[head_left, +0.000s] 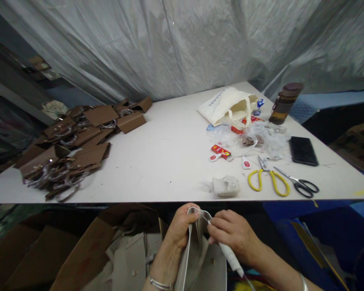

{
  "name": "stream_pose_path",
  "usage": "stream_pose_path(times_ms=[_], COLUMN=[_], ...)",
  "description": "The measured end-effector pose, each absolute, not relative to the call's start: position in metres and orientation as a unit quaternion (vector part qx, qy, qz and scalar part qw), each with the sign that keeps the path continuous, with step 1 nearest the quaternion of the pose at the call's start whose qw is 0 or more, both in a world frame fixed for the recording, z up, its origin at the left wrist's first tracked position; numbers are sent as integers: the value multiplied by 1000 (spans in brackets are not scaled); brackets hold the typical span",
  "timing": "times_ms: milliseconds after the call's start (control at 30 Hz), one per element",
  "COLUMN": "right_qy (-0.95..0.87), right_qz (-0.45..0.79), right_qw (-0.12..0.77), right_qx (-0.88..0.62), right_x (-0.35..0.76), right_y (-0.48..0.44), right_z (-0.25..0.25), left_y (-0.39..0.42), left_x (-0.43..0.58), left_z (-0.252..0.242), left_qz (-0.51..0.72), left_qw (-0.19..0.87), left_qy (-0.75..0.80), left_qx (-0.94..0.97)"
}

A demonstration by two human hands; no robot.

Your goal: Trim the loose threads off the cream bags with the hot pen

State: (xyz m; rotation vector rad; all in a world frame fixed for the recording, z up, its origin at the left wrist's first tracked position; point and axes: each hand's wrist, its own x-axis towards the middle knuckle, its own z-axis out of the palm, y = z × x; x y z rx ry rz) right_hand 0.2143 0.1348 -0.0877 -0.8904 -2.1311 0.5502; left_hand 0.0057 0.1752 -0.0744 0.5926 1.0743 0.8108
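Observation:
My left hand (181,226) pinches the upper edge of a beige bag (216,266), which hangs upright in front of me below the table edge. The bag's mouth is partly open, and a small metal stud shows on its panel. My right hand (235,234) is closed around a pen-like tool with a white wrapped handle (231,260); a thin cord seems to trail from its lower end. The tool's slim tip points at the bag's rim, close to my left fingertips. Whether the tip touches the rim I cannot tell.
Brown handbags (100,115) are heaped on the left of the white table (157,161). Yellow-handled scissors (280,184), black-handled scissors (305,188), a phone (303,150), a bottle (286,104), a cream tote (227,106) and a whitish block (226,186) lie right. Beige bags fill a carton (81,246) below.

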Motion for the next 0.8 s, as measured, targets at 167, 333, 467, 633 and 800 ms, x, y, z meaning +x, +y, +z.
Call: stream_pose_path(times_ms=[167,333,467,633,800], right_qy=[-654,-494,-545,-581,-595], right_qz=[381,536,536,499,498], right_qw=[529,527,423,411,425], right_qx=[-384,-437,-487,-493,-466], right_x=[216,199,185,177,177], right_y=[128,124,124,119,116], right_z=[-100,-98,-84,-85,-85], left_y=[167,152,142,127,116], left_x=[7,10,11,15,21], left_z=[-69,-61,-51,-41,-37], left_qz=[381,379,337,313,311], left_qw=[717,656,529,407,398], left_qy=[502,531,579,623,639], left_qx=[299,379,521,590,580])
